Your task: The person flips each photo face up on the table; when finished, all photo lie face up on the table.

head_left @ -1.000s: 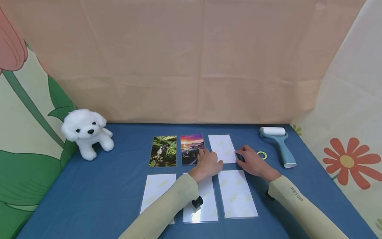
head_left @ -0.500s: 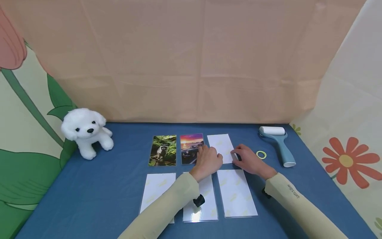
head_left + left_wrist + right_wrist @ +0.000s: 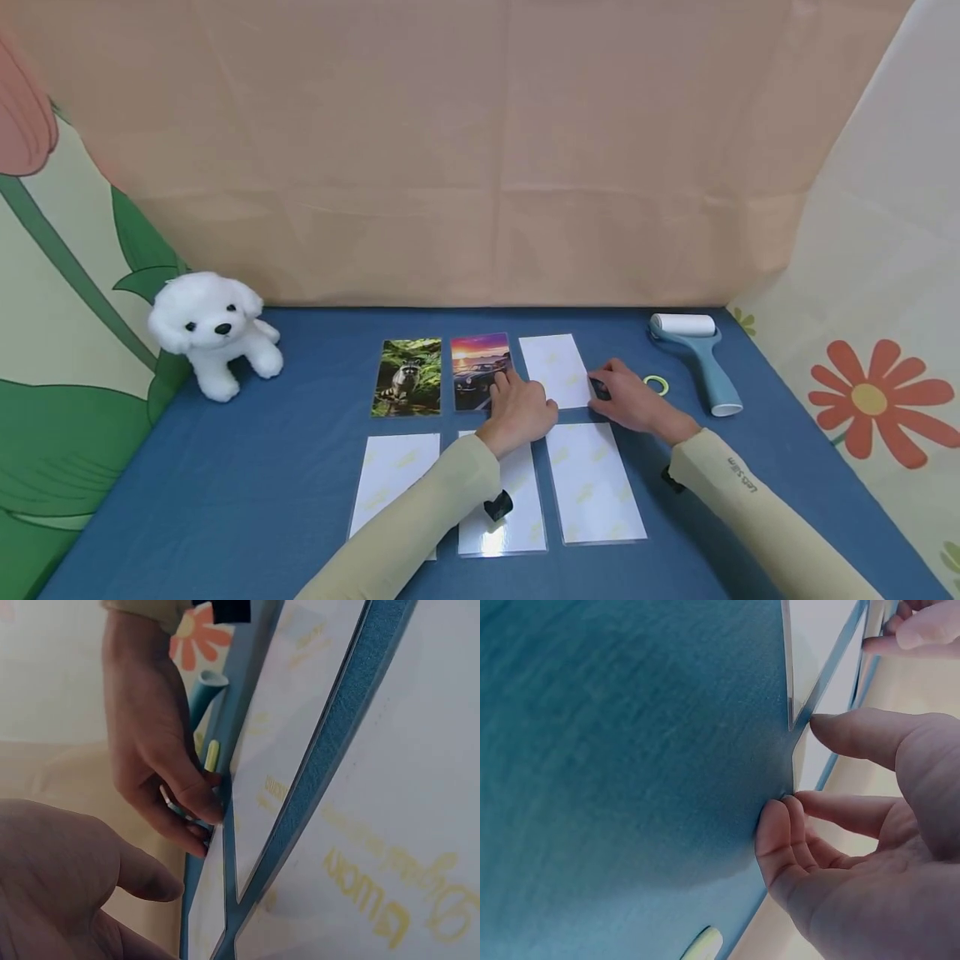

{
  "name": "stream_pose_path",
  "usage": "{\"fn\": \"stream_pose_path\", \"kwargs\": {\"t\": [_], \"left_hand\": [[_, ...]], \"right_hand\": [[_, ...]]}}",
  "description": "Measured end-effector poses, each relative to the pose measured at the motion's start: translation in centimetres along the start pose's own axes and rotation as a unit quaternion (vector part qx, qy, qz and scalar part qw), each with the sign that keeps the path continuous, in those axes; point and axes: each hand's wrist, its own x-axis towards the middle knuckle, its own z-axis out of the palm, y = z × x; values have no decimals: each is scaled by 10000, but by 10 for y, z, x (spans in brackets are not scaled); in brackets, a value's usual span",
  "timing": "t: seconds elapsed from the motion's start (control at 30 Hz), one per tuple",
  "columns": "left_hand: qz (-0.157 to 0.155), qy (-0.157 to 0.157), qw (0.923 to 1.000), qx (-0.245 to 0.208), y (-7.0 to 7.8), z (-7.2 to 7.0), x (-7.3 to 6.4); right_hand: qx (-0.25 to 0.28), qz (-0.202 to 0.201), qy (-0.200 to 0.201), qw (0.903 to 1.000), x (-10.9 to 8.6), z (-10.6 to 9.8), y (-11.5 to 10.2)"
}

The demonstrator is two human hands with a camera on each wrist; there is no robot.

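Note:
In the head view my right hand [image 3: 633, 398] is at the right edge of a blank white face-down photo print [image 3: 553, 360] in the back row. The right wrist view has the thumb [image 3: 855, 735] at that print's corner and the index finger further along its edge, the others curled. My left hand [image 3: 519, 407] rests over the right edge of a print of a car at sunset [image 3: 474, 354], fingers loosely bent. Its thumb [image 3: 150, 877] lies near the white print's lower left corner. Left of these is a raccoon print [image 3: 408, 367].
White-backed prints fill the front row, including one at the left [image 3: 397, 467], one under the left forearm [image 3: 517, 525] and one at the right [image 3: 596, 483]. A blue-handled roller [image 3: 708, 367] and a yellow-green ring [image 3: 657, 385] lie right. A white plush dog [image 3: 217, 333] stands left.
My right fingertips moved slightly left over the white print's edge, then back right to the edge. The left hand has stayed about where it was, and the prints look nearly unmoved.

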Motion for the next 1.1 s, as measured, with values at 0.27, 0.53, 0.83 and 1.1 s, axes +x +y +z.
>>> {"fn": "stream_pose_path", "kwargs": {"t": [0.27, 0.53, 0.83, 1.1], "left_hand": [[-75, -90, 9975, -701, -1, 1, 3], [-299, 203, 9922, -1192, 2, -3, 4], [20, 826, 9817, -1717, 20, -7, 2], [462, 688, 9563, -2803, 29, -5, 7]], "right_hand": [[136, -187, -17, 9997, 0, 0, 3], [162, -118, -6, 9998, 0, 2, 4], [541, -123, 237, 9982, 0, -2, 3], [1719, 444, 62, 9841, -1, -13, 0]]}}
